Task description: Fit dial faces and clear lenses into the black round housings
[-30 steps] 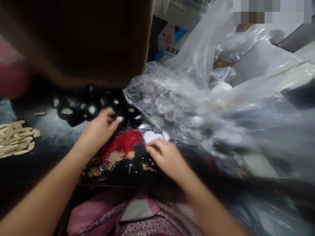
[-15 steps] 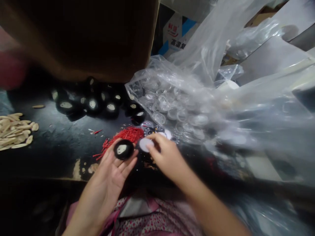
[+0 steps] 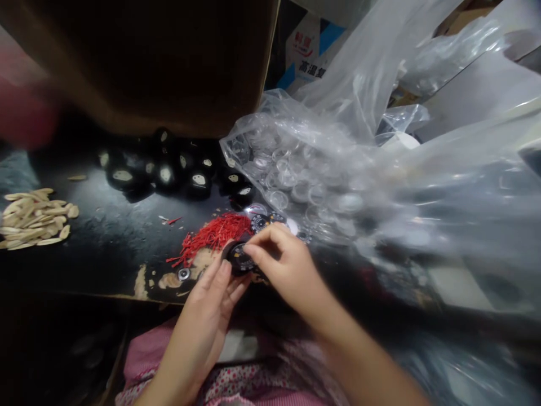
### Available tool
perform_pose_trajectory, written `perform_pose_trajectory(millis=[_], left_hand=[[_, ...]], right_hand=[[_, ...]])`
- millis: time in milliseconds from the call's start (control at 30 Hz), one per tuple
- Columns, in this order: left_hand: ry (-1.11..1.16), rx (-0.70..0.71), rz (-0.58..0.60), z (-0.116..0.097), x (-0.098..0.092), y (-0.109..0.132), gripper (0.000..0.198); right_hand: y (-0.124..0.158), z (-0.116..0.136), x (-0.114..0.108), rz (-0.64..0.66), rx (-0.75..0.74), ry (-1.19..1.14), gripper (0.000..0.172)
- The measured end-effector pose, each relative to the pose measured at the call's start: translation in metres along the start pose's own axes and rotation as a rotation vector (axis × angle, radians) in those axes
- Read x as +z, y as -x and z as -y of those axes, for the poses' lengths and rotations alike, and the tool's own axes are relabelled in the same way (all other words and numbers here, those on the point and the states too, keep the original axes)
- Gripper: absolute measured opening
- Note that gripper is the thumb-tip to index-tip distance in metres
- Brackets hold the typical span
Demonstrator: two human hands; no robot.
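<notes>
My left hand (image 3: pixel 215 296) is closed around a round black knob (image 3: pixel 226 252), thumb on its near rim. A thin black dial disc (image 3: pixel 240 258) with white marks and a small orange patch lies on or in the knob; how far it is seated I cannot tell. My right hand (image 3: pixel 283 259) pinches that disc at its right edge with thumb and forefinger. Just beyond the fingers lie more printed dial discs (image 3: pixel 260 223) and a white disc (image 3: pixel 292 226). Left of them is a heap of small red pointers (image 3: pixel 215 234).
Several black knobs (image 3: pixel 198 185) with pale patches stand at the back, before a large dark cardboard box (image 3: pixel 169 107). A plastic bag (image 3: pixel 287 121) holds many clear round covers (image 3: pixel 300 192). Far left is a pile of pale, seed-like pieces (image 3: pixel 38 220). A small metal ring (image 3: pixel 183 274) lies near the table edge.
My left hand has turned the knob and closed on it. My right hand has brought the disc onto it, printed face up now instead of the white side. The view has shifted slightly.
</notes>
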State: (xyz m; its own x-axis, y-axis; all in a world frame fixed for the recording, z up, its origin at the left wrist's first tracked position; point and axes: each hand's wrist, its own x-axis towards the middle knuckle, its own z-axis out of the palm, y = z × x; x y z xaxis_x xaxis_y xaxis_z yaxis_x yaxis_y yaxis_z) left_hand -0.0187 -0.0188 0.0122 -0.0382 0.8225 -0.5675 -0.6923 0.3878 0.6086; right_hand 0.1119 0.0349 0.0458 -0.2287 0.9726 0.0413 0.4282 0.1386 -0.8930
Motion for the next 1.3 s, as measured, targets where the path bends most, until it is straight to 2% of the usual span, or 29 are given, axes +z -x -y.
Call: perform_pose_trajectory(millis=[133,233,300,500,667,833,900,967,1067,1133,1233,1300], left_hand=[[-0.085,0.005,-0.029,0.006,-0.001,0.004,0.029],[-0.107,0.030,-0.008,0.010,-0.005,0.005,0.033],[-0.139,0.063,0.017,0.012,-0.008,0.004,0.034],[-0.247,0.113,0.071,0.018,-0.016,0.001,0.040],[-0.430,0.167,0.076,0.019,-0.014,0.005,0.035],[-0.592,0.245,0.049,0.015,-0.031,0.011,0.029],[-0.555,0.244,-0.018,0.011,-0.041,0.012,0.031],[-0.408,0.272,-0.107,0.004,-0.048,0.012,0.032],[-0.155,0.316,-0.189,-0.006,-0.049,0.014,0.029],[-0.070,0.308,-0.216,-0.011,-0.045,0.015,0.026],[-0.016,0.268,-0.231,-0.014,-0.041,0.017,0.025],[0.028,0.230,-0.234,-0.015,-0.041,0.017,0.028]], right_hand=[[0.001,0.000,0.006,0.029,0.131,-0.042,0.011],[0.003,-0.002,0.006,0.065,0.286,-0.200,0.015],[0.005,-0.003,0.006,0.062,0.324,-0.266,0.017],[0.011,-0.006,0.004,0.060,0.222,-0.017,0.021],[0.028,-0.010,0.000,0.174,0.227,-0.107,0.012],[0.034,-0.006,-0.004,0.258,0.090,-0.024,0.021],[0.025,-0.006,0.001,0.300,0.005,0.074,0.017],[0.013,-0.007,0.011,0.312,-0.096,0.287,0.014],[-0.005,-0.007,0.032,0.319,-0.233,0.651,0.015],[-0.013,-0.004,0.044,0.337,-0.294,0.804,0.016],[-0.022,0.000,0.054,0.356,-0.333,0.904,0.016],[-0.025,0.001,0.054,0.379,-0.322,0.883,0.015]])
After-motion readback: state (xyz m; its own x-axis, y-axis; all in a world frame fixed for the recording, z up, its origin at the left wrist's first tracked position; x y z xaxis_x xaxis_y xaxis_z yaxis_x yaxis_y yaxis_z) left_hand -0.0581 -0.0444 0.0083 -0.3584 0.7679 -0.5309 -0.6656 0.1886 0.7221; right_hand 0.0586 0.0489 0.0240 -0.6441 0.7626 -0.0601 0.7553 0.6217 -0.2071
